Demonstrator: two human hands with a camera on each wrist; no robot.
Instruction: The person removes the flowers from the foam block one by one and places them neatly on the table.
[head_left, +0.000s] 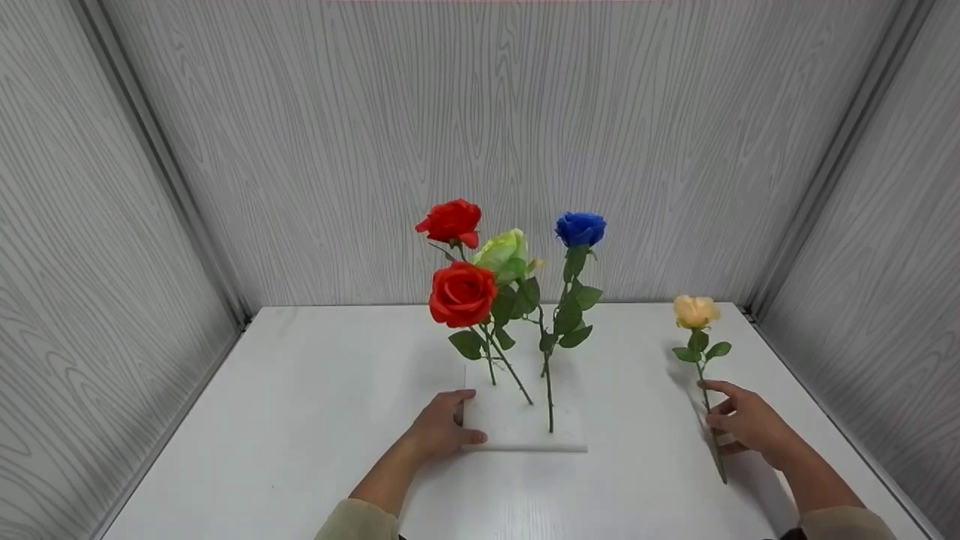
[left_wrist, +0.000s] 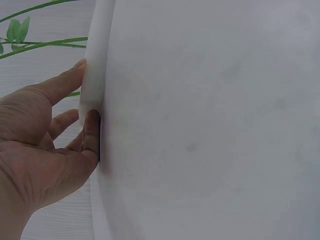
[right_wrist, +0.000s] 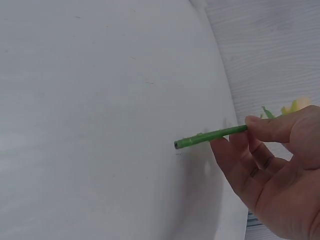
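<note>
My left hand [head_left: 439, 427] grips the left front corner of a white foam-like block [head_left: 517, 436], thumb at its front edge and fingers along its side. Artificial flowers stand in the block: two red roses [head_left: 463, 294], a pale green flower [head_left: 504, 255] and a blue rose [head_left: 580, 229], with leafy stems leaning different ways. Off to the right, my right hand [head_left: 754, 424] pinches the stem of a peach rose [head_left: 695, 312] between thumb and fingers. Its bloom points up and away, and the cut end of the green stem [right_wrist: 210, 136] sticks out past the fingertips in the right wrist view.
A white table [head_left: 315, 420] lies under everything. Grey wood-grain panels rise behind it [head_left: 337, 150] and along the left [head_left: 90, 262] and right sides [head_left: 877, 300]. The block sits mid-table, with a stretch of tabletop between it and the peach rose.
</note>
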